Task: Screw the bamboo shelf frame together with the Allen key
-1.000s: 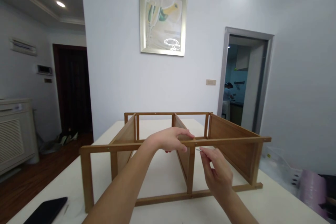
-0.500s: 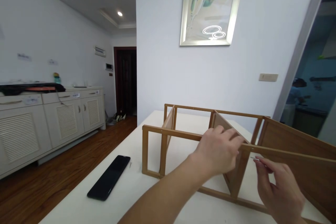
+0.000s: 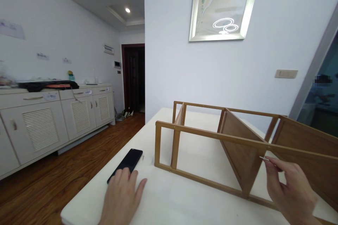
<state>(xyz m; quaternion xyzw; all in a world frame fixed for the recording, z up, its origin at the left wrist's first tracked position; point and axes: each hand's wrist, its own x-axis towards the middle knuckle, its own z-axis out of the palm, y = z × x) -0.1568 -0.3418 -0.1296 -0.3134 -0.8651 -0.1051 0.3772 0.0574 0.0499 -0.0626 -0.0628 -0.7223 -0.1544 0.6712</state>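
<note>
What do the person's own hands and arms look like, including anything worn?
The left hand and the right hand are both bare, with no glove, ring or marking showing. No sleeve, bracelet or watch is visible at the wrists; the forearms are mostly out of frame.

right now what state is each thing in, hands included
left hand, open, palm down over the phone's near end
right hand, pinching a thin metal piece
phone, flat, visible screen dark
wooden frame, lying down, panels on edge
cabinet doors, shut
ceiling light, lit
</note>
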